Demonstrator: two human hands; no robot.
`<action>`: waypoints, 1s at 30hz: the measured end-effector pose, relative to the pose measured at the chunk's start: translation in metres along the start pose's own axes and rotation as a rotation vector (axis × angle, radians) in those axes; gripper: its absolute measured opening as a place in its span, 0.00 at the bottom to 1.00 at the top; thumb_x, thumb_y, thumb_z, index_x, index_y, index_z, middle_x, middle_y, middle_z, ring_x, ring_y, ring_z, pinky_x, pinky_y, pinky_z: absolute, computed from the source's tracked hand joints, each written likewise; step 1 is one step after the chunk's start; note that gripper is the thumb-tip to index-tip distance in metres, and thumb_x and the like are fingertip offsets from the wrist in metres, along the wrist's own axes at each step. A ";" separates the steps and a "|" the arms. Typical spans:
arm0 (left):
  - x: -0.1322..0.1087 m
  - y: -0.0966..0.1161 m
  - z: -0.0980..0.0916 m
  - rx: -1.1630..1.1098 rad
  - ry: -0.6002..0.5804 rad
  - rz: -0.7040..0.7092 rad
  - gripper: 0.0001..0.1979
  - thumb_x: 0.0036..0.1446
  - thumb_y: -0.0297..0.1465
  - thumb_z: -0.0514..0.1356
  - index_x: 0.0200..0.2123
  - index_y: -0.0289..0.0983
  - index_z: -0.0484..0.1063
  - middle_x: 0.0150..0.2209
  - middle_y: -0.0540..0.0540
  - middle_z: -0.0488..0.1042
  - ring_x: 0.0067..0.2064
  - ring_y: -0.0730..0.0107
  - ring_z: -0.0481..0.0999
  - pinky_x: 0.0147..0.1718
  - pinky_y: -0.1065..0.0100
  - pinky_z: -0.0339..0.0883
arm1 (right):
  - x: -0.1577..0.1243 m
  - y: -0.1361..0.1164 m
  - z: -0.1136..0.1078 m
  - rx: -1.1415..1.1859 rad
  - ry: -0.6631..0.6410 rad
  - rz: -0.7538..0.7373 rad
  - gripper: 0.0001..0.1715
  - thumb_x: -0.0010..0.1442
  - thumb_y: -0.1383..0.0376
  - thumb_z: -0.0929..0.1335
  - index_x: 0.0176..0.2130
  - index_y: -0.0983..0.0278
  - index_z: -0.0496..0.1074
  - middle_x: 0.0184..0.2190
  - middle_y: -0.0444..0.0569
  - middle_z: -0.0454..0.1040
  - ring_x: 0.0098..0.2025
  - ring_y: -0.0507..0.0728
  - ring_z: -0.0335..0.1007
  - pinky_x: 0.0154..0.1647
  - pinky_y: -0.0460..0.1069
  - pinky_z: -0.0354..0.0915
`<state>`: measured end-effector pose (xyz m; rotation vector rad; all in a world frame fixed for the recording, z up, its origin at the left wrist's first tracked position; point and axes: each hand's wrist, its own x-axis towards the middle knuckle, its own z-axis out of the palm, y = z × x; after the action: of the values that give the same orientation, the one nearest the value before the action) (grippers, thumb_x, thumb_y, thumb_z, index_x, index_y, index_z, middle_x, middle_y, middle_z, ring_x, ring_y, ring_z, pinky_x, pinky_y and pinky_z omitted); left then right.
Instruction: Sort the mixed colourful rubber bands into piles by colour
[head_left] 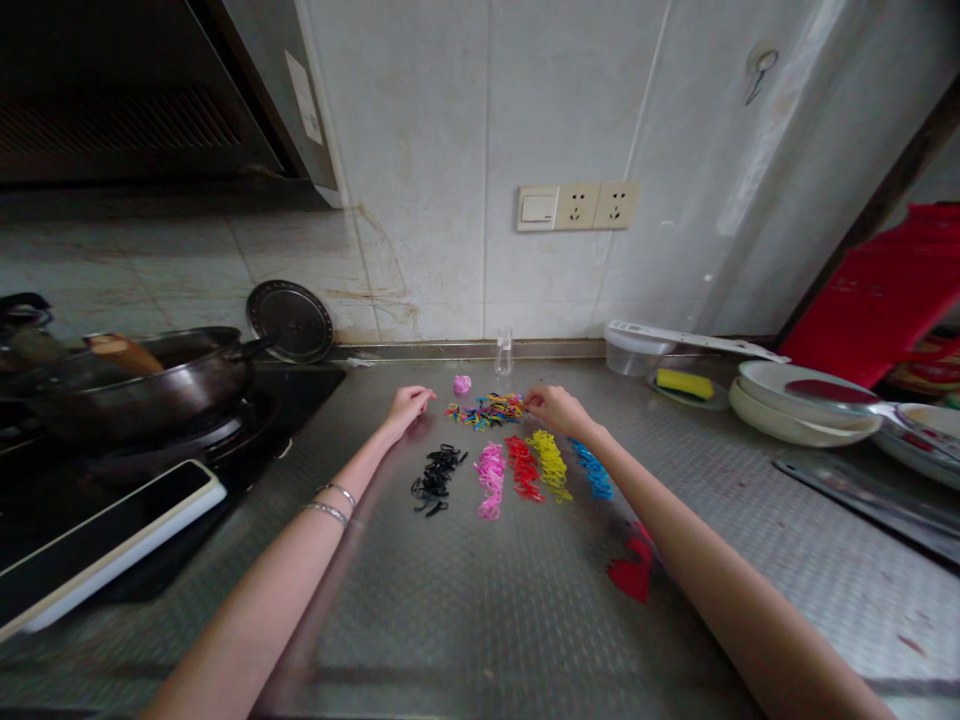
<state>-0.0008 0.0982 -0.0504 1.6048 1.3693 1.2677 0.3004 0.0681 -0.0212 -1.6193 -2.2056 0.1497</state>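
A mixed heap of small coloured rubber bands (486,411) lies on the steel counter between my hands. At its right edge, my right hand (556,408) pinches a rubber band, mostly hidden by the fingers. My left hand (409,404) rests left of the heap, fingers curled together; whatever they hold is too small to make out. Nearer to me are sorted rows of bands: black (436,478), pink (491,482), red (524,468), yellow (552,466) and blue (592,470), the last partly behind my right wrist. Behind the heap sit a pink ball-shaped item (462,384) and a small clear bottle (504,354).
A red heart-shaped piece (631,574) lies by my right forearm. Leftward are a stove with a wok (202,372) and a white-edged device (112,545). On the right stand a plastic measuring scoop (634,352), a yellow sponge (684,384), stacked bowls (795,420) and a knife (870,505).
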 end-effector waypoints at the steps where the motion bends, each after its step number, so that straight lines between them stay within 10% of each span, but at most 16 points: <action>1: 0.000 0.000 0.000 -0.005 0.000 -0.002 0.13 0.46 0.36 0.54 0.26 0.31 0.72 0.14 0.55 0.58 0.16 0.82 0.52 0.16 0.76 0.43 | 0.000 -0.005 -0.001 0.012 -0.008 -0.007 0.12 0.52 0.64 0.63 0.35 0.60 0.73 0.32 0.46 0.75 0.34 0.52 0.69 0.28 0.42 0.56; 16: -0.002 0.007 0.001 0.178 -0.099 0.073 0.13 0.45 0.35 0.56 0.29 0.30 0.74 0.19 0.50 0.69 0.20 0.78 0.62 0.20 0.75 0.54 | -0.041 -0.127 0.014 0.154 -0.144 -0.500 0.13 0.54 0.65 0.63 0.39 0.59 0.73 0.35 0.45 0.75 0.37 0.53 0.70 0.37 0.45 0.62; 22: 0.003 0.006 0.002 0.459 -0.342 0.209 0.13 0.44 0.33 0.58 0.31 0.31 0.75 0.23 0.47 0.73 0.24 0.74 0.67 0.24 0.74 0.57 | -0.033 -0.113 0.010 0.222 -0.097 -0.511 0.14 0.53 0.66 0.63 0.40 0.61 0.73 0.36 0.46 0.75 0.38 0.53 0.70 0.40 0.46 0.62; 30: 0.000 0.012 0.005 0.614 -0.325 0.297 0.10 0.46 0.31 0.55 0.28 0.33 0.75 0.26 0.46 0.75 0.27 0.73 0.69 0.28 0.73 0.59 | -0.006 -0.061 -0.004 0.255 0.044 -0.308 0.13 0.53 0.66 0.63 0.38 0.62 0.74 0.33 0.48 0.76 0.34 0.52 0.70 0.36 0.45 0.63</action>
<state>0.0081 0.0962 -0.0411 2.3836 1.4196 0.7079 0.2491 0.0426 0.0003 -1.1260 -2.2638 0.2906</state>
